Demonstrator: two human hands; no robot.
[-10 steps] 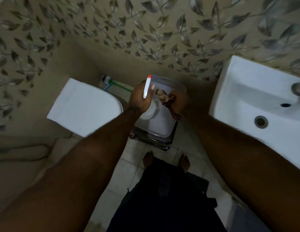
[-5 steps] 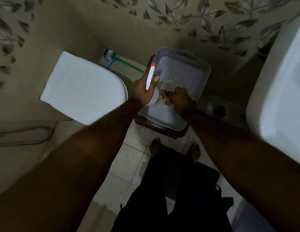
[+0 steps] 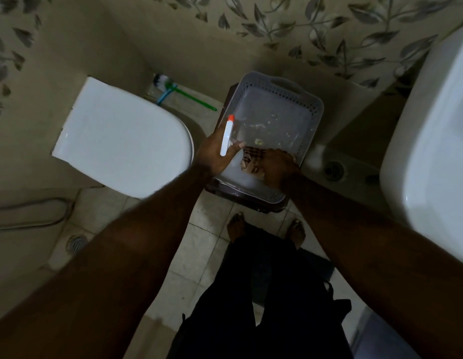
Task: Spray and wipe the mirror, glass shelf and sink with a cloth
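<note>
Over the left edge of the basket (image 3: 266,86), the left hand (image 3: 214,154) holds the spray bottle (image 3: 227,136), ready to squirt. The right hand (image 3: 278,164) grips the cloth (image 3: 251,159) inside the basket, likely to wipe with

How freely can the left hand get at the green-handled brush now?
Probably not to grasp the brush: the left hand grips the spray bottle. The way itself looks open, between toilet lid and basket.

The far half of the basket (image 3: 277,88) lies open from above. The toilet (image 3: 121,141) crowds its left side, the sink (image 3: 437,156) overhangs at right, and the wall (image 3: 199,35) closes off the far side.
</note>
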